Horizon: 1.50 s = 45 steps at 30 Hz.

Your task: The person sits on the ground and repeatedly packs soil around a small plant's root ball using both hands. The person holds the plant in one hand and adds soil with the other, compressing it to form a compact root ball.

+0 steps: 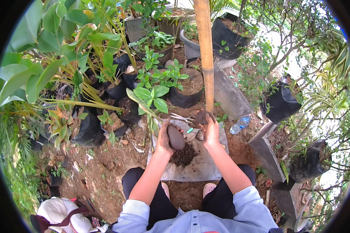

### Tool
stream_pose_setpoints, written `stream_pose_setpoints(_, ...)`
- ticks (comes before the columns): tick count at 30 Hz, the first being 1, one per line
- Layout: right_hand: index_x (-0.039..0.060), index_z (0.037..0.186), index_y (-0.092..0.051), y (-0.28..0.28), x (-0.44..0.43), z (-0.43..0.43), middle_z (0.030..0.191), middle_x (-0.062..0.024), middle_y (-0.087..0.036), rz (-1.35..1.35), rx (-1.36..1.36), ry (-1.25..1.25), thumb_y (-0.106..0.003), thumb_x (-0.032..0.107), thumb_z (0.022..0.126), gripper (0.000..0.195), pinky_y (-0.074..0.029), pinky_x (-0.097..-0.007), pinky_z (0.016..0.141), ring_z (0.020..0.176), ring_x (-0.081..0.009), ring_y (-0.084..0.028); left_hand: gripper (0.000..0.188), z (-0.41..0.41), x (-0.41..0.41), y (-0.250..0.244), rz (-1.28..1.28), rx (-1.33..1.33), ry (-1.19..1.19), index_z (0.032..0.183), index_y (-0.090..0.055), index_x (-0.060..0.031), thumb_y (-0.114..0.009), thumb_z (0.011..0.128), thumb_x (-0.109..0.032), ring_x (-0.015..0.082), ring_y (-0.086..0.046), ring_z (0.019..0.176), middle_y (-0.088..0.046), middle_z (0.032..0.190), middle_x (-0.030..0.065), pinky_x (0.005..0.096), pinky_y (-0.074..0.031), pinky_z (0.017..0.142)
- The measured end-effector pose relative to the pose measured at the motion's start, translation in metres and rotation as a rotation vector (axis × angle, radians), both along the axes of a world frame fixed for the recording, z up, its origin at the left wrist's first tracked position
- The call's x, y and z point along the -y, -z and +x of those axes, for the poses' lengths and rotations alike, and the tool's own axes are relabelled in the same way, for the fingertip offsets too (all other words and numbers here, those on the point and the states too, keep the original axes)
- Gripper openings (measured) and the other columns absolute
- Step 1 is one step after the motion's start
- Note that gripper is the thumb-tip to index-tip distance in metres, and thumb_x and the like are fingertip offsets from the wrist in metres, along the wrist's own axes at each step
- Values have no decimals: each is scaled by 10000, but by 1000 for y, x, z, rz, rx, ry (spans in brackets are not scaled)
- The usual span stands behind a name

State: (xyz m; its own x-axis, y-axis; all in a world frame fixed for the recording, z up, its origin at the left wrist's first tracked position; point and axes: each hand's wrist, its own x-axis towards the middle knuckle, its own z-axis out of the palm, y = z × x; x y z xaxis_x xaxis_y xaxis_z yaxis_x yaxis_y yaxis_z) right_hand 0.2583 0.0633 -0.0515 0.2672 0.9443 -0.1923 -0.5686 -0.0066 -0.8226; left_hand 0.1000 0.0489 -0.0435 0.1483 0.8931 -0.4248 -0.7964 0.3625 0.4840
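Note:
My left hand (164,138) is closed around a smooth, brown oval lump (176,138), perhaps a stone or moulded clay. In my right hand (210,130) is a rough, dark brown clump (201,117), held near the foot of a bamboo pole (207,64). Both hands are soiled and apart, above a pale plastic sheet (211,170) on the ground. A heap of dark soil (184,156) lies on the sheet between my forearms. Beyond the hands are a pair of scissors (180,117) and a small green piece (190,130). A small brown lump (199,135) is beside my right wrist.
Potted plants in black grow bags (185,94) crowd the far side and left. A plastic bottle (240,124) lies on the right, near concrete slabs (232,90) and another black grow bag (282,102). A person in a white head covering (55,211) is at lower left.

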Motion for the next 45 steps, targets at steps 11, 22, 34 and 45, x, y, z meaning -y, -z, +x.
stream_pose_setpoints(11, -47, 1336, -225, -11, 58, -42, 1354, -196, -320, 562, 663, 163, -398, 311, 941, 560, -208, -387, 1064, 1288, -287, -288, 213, 33, 42, 0, 87, -162, -27, 929, -527, -43, -515, 884, -251, 199, -592, 834, -583, 878, 76, 331, -498, 773)
stream_pose_setpoints(22, 47, 1335, -316, -20, 84, -43, 1335, -93, -378, 335, -52, 119, -413, 357, 936, 514, -298, -310, 1009, 1240, -203, -355, 302, 49, 75, -31, 330, 14, -31, 914, -506, -48, -434, 899, -340, 225, -572, 818, -573, 849, 90, 357, -475, 795)
stream_pose_setpoints(34, 80, 1107, -459, -42, 96, -30, 1079, -69, -571, 124, 122, 174, -271, 442, 939, 441, -407, -338, 915, 1013, -191, -528, 411, 54, 97, -48, 418, -118, 96, 1143, -485, -21, -418, 930, -366, 221, -539, 1041, -558, 1135, 109, 345, -427, 914)
stream_pose_setpoints(45, 85, 900, -467, -74, 123, -41, 827, -32, -535, -22, -454, -9, -270, 508, 925, 467, -455, -364, 822, 833, -205, -543, 396, 54, 99, -54, 528, 9, -74, 915, -513, -2, -374, 934, -373, 216, -591, 735, -587, 794, 119, 337, -495, 710)
